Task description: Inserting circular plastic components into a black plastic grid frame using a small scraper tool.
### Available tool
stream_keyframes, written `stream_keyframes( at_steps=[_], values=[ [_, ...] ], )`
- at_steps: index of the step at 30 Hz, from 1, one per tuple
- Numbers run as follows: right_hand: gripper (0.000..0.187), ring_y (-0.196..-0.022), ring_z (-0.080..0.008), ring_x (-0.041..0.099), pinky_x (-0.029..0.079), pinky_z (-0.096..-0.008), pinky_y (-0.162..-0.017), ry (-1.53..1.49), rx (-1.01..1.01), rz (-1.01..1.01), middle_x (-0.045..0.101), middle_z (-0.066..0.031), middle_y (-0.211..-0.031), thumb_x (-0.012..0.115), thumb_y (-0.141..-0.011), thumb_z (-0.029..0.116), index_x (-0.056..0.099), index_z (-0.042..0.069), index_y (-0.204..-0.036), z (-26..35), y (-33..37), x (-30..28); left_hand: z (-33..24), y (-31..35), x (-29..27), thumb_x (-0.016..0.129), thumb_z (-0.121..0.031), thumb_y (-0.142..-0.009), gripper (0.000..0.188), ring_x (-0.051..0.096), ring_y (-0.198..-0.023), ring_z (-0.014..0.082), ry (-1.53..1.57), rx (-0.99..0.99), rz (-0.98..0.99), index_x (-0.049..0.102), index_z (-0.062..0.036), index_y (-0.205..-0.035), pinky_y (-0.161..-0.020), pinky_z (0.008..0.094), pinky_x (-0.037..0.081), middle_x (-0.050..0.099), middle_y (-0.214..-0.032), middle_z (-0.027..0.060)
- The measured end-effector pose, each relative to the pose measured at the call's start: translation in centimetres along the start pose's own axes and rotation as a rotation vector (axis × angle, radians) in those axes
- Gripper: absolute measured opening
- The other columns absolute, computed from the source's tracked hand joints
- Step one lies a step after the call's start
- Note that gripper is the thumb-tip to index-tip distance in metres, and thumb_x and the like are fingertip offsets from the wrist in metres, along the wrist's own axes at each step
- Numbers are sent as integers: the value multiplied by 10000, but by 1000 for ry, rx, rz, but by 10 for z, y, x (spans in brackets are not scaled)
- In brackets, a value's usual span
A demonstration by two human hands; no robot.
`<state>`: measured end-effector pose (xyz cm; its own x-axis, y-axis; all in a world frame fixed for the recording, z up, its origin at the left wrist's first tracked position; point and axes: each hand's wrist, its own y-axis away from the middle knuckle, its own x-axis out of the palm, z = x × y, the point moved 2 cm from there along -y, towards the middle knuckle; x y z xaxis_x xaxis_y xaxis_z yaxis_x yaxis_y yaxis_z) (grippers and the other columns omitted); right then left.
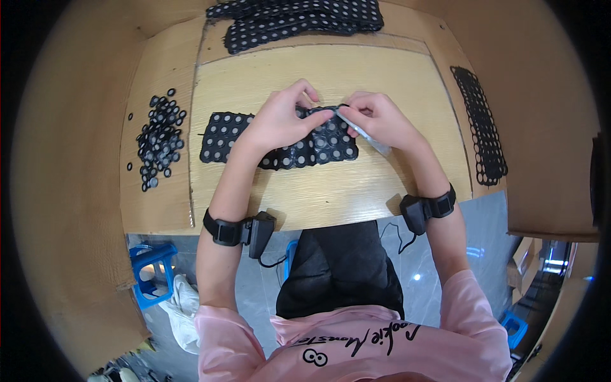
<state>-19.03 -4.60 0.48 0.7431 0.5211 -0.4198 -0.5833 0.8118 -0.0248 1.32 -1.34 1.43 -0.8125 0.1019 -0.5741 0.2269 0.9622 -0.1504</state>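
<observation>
A: Where's the black perforated mat (223,137)?
B: Flat on the light wooden board (331,191), about mid-board — both hands are on its right half.
A: The left hand (280,118)?
B: Fingers curled down, pressing the mat's top edge; it holds nothing apart from the mat.
A: And the right hand (379,118)?
B: Pinched narrow around a thin silvery tool (366,134), its tip at the mat's upper right edge, touching the left fingertips.
A: Anything else around the mat?
B: A heap of small black rings (159,140) left of it, a stack of similar mats (299,19) beyond it, and a long black strip (484,127) well off to its right.
</observation>
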Motion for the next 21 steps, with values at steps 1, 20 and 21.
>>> stream_keyframes(
  at_steps=[1, 20, 21],
  values=[
    [286, -604, -129, 627, 480, -261, -565, -17, 47, 8, 589, -62, -659, 590, -911, 150, 591, -48, -705, -4, 1, -4, -5, 0, -2, 748, -392, -764, 475, 646, -776, 257, -50, -35, -8, 583, -7, -988, -704, 341, 502, 665, -857, 194],
    [326, -608, -130, 650, 491, -266, -568, 579, 288, -11, 632, -87, -646, 618, -910, 245, 640, -53, -781, -9, 34, -114, 40, 39, -51, 717, -95, -812, 200, 583, -774, 101, 314, -85, 168, 591, -4, -937, -655, 257, 474, 640, -828, 56],
    [346, -607, -133, 648, 492, -272, -577, 665, 313, -78, 634, -99, -639, 620, -906, 267, 643, -55, -781, -10, 36, -119, 35, 38, -49, 693, -91, -837, 184, 583, -738, 90, 304, -106, 149, 581, -2, -952, -614, 248, 476, 643, -820, 46]
  ],
)
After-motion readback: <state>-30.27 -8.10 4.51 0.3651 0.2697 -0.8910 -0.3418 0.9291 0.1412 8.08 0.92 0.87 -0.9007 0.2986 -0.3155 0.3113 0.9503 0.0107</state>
